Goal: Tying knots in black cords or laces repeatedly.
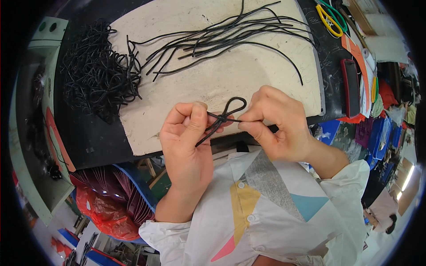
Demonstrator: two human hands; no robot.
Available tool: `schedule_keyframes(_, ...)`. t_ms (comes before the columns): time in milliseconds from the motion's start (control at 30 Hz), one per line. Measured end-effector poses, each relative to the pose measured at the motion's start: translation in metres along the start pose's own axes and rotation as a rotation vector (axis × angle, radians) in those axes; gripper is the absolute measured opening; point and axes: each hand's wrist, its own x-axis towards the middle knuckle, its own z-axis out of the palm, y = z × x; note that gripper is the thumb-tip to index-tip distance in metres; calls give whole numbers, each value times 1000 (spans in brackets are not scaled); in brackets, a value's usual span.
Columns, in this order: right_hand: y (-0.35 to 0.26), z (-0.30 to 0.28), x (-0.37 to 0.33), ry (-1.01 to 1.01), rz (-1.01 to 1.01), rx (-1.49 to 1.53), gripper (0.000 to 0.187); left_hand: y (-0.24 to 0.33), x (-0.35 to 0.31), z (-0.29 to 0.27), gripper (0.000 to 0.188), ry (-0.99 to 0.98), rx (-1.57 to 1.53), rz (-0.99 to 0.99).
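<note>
Between my two hands is a black cord [235, 104], tied in a knot with a loop standing up from it. My left hand [188, 133] pinches the cord on the left of the knot, and one end hangs down beside the thumb. On the other side, my right hand [275, 122] grips a strand between thumb and forefinger. Several loose black cords [213, 42] lie across the pale board [177, 93] beyond my hands. A heap of tangled, knotted black cords [95, 75] sits at the board's left edge.
At the far right are scissors with yellow handles [329, 21], green handles [339, 20] and a dark red phone-like case [350, 88]. Below the table's left side, a blue-rimmed bin [137, 186] holds maroon pieces and a red plastic bag [104, 213].
</note>
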Motion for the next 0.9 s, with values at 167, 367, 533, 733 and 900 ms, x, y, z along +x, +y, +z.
schedule_keyframes(167,17,-5,-1,43,53,221,10,2,4,1,9,22,126,186)
schedule_keyframes(367,5,-14,11,-13,174,341,12,11,1,2,28,-169,168,-104)
schedule_keyframes(533,-1,-6,8,69,-103,-14,9,19,4,-2,37,-209,61,-341)
schedule_keyframes(733,-6,-5,13,-86,703,964,7,20,-4,-3,28,-286,446,8)
schedule_keyframes(900,-9,0,9,-56,344,482,10,33,4,-3,11,-269,494,-308)
